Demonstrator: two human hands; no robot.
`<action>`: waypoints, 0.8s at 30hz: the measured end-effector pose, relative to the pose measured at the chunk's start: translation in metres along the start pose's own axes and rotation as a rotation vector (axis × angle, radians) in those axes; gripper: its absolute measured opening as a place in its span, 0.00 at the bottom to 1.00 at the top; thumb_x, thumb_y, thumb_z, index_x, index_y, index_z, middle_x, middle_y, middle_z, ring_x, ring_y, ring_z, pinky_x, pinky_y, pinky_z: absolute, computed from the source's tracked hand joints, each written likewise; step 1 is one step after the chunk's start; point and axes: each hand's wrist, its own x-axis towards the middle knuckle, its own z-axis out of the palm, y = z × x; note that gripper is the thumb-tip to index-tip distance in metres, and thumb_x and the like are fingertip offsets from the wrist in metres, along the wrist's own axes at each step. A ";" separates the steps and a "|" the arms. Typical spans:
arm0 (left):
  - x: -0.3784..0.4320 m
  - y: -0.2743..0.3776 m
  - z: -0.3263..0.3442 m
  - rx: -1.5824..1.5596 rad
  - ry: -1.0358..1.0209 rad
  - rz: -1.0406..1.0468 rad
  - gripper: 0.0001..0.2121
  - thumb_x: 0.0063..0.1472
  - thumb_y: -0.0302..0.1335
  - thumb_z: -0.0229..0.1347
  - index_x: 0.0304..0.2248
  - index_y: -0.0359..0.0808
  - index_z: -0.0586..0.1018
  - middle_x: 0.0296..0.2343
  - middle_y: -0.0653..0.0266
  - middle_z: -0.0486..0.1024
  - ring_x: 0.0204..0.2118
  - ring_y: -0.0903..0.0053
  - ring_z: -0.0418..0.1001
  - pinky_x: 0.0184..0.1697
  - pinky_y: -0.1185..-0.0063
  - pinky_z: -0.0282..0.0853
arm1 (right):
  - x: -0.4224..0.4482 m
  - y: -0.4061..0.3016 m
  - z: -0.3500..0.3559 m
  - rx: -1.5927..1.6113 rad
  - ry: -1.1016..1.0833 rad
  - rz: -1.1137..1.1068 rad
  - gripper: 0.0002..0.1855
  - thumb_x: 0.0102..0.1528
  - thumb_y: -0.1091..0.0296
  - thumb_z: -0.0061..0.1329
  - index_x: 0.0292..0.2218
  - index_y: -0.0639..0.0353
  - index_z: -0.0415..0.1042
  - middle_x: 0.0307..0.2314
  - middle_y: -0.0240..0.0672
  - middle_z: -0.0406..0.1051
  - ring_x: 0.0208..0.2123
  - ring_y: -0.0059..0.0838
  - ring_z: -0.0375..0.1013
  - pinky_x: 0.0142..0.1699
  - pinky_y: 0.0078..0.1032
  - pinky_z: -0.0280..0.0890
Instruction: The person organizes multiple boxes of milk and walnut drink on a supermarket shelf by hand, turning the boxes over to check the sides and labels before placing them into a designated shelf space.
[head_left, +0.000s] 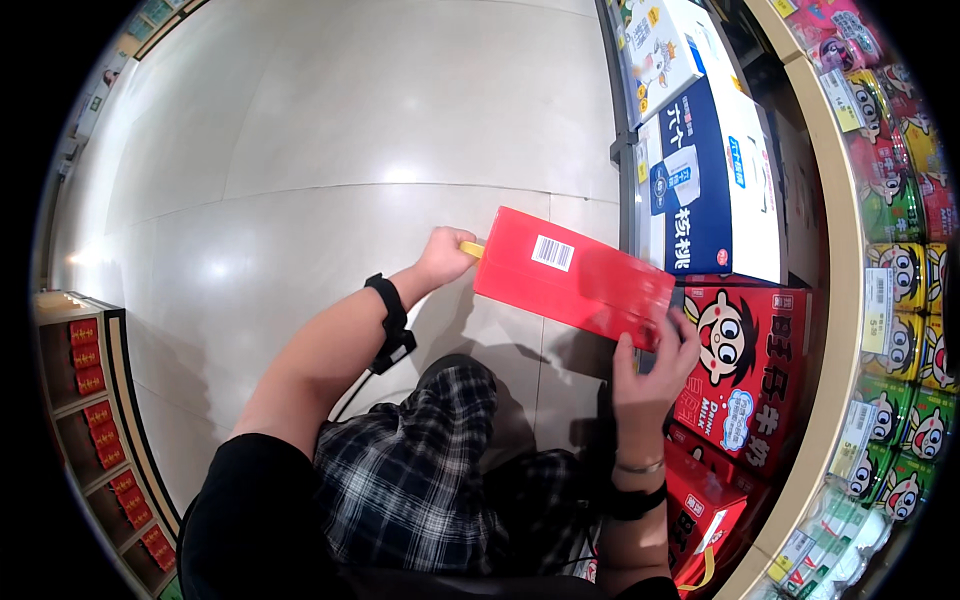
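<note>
A red cardboard carton (574, 277) with a barcode sticker on its upturned side is held between both hands above the floor. My left hand (448, 255) is closed around the yellow carrying strap at the carton's left end. At the carton's right end, my right hand (660, 360) grips the lower corner, its fingers spread over the edge. Just beyond that hand stands a large red Want Want milk box (742, 375) with a cartoon face. Below it lies another red box (701, 502) with a yellow strap.
Blue-and-white drink cartons (705, 180) and a white carton (660, 60) stand along the right. A curved shelf edge (847, 225) with cans and price tags runs farther right. At far left is a shelf unit (79, 405) with red packs. The tiled floor (337, 112) lies between.
</note>
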 end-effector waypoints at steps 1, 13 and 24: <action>-0.002 0.006 0.002 -0.002 -0.001 0.005 0.11 0.46 0.27 0.53 0.12 0.31 0.68 0.09 0.57 0.62 0.14 0.79 0.56 0.19 0.78 0.57 | 0.006 0.010 0.001 0.024 -0.040 0.107 0.26 0.44 0.69 0.51 0.46 0.59 0.62 0.42 0.47 0.58 0.45 0.42 0.59 0.50 0.32 0.56; -0.050 0.064 -0.033 -0.030 0.129 0.031 0.08 0.43 0.18 0.51 0.12 0.31 0.67 0.08 0.66 0.60 0.16 0.89 0.56 0.18 0.82 0.55 | -0.008 0.050 0.042 0.914 -0.202 0.611 0.26 0.56 0.70 0.37 0.55 0.50 0.48 0.50 0.34 0.54 0.47 0.26 0.60 0.44 0.25 0.64; 0.026 0.126 -0.033 0.570 -0.091 -0.097 0.10 0.44 0.29 0.53 0.26 0.30 0.76 0.23 0.51 0.73 0.28 0.62 0.72 0.33 0.74 0.67 | -0.067 0.052 0.123 1.249 -0.394 1.628 0.25 0.57 0.50 0.29 0.50 0.57 0.54 0.44 0.44 0.62 0.40 0.47 0.67 0.39 0.52 0.64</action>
